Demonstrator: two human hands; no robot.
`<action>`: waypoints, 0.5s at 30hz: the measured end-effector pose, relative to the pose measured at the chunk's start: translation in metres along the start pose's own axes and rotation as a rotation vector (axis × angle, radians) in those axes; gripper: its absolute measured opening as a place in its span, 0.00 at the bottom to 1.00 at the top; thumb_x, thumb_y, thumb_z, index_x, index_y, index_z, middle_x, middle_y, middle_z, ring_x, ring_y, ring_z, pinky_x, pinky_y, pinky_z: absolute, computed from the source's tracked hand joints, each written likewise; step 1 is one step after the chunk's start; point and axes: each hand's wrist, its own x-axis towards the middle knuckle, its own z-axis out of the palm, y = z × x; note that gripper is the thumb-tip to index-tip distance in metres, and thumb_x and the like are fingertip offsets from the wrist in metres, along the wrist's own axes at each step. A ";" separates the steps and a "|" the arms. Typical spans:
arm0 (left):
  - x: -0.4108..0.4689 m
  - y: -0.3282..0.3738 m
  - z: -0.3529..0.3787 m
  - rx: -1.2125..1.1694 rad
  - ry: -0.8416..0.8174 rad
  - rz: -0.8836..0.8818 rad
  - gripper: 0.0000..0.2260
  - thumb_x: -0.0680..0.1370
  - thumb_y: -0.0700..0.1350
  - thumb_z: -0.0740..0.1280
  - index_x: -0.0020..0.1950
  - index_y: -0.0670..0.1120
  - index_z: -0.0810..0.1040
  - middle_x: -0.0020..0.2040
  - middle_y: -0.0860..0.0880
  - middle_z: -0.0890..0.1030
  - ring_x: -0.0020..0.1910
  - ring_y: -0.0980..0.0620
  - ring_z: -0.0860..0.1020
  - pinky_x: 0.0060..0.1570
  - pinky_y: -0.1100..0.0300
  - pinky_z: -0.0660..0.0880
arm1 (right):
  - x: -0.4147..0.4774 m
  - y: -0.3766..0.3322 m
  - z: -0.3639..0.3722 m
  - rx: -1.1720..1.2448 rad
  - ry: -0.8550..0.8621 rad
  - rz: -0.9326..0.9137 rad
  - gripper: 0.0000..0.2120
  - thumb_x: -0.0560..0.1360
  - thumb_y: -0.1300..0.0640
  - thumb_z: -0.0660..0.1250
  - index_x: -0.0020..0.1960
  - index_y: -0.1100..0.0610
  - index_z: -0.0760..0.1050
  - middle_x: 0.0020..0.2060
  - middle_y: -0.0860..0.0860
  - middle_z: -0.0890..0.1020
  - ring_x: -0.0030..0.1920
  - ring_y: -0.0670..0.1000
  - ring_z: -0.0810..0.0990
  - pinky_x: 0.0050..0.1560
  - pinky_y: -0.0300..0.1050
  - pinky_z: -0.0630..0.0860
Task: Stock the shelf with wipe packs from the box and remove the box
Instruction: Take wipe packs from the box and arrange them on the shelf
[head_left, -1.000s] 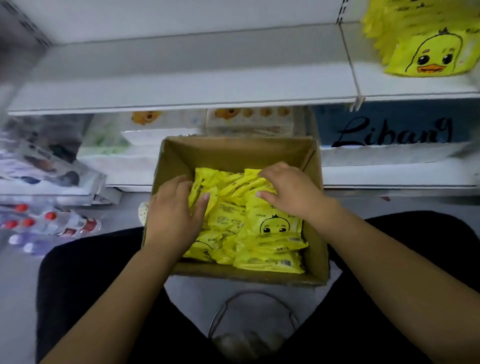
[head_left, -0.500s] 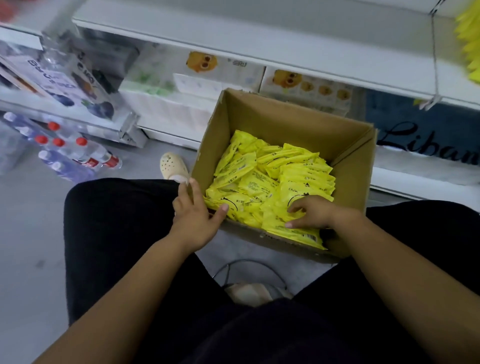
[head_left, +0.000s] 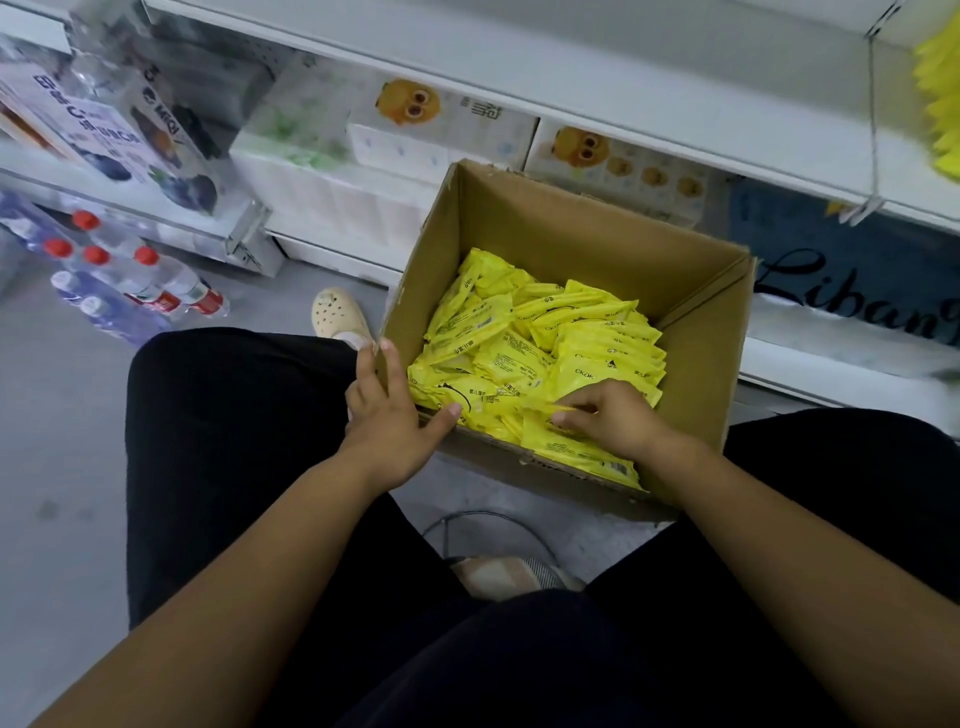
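The step in hand looks like gathering stock. The open brown cardboard box (head_left: 571, 249) sits on the grey floor between the person's knees, and the yellow plastic wipe packs (head_left: 540, 353) lie in a loose heap inside it, piled highest toward its near wall. The left hand (head_left: 389, 415) steadies the box at its near left corner. Its fingers (head_left: 382, 364) are straight and together against the outside of the wall, with the thumb spread away across the near rim. The right hand (head_left: 615, 418) is inside the box by the near wall, with its fingers (head_left: 576, 405) curled down into the heap and pinching the edge of at least one pack. Most of the stocking seems to lie ahead, since the box is well filled. The next move probably calls for a firm hold on a small bunch of the slippery packs. They then need lifting clear of the box's far wall to the white shelf (head_left: 597, 88) above and beyond it. A cluster of matching yellow packs (head_left: 940, 104) shows up and to the right of the box, but the frame edge cuts it off. The right fingertips are buried, so the number of packs caught cannot be told. The depth of the heap is also hidden, and the print on the packs is too small to read.
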 end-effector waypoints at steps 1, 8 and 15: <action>0.000 0.000 0.000 -0.005 -0.005 -0.006 0.49 0.78 0.67 0.62 0.81 0.47 0.31 0.80 0.46 0.30 0.80 0.39 0.41 0.78 0.43 0.49 | -0.001 -0.001 0.006 -0.014 -0.033 -0.008 0.15 0.74 0.49 0.75 0.58 0.54 0.85 0.53 0.50 0.86 0.53 0.49 0.82 0.54 0.42 0.74; -0.001 0.006 -0.001 -0.017 -0.034 -0.044 0.50 0.78 0.67 0.62 0.80 0.49 0.29 0.79 0.49 0.27 0.80 0.40 0.39 0.77 0.43 0.52 | 0.005 0.014 0.022 -0.076 -0.129 -0.022 0.29 0.68 0.47 0.80 0.67 0.50 0.79 0.70 0.48 0.76 0.72 0.52 0.71 0.74 0.48 0.65; -0.001 0.008 -0.002 0.011 -0.051 -0.074 0.50 0.78 0.67 0.62 0.80 0.49 0.28 0.79 0.48 0.28 0.80 0.40 0.39 0.77 0.42 0.51 | 0.012 0.025 0.026 -0.049 -0.065 -0.094 0.22 0.70 0.50 0.78 0.63 0.50 0.82 0.65 0.48 0.81 0.62 0.54 0.74 0.66 0.50 0.71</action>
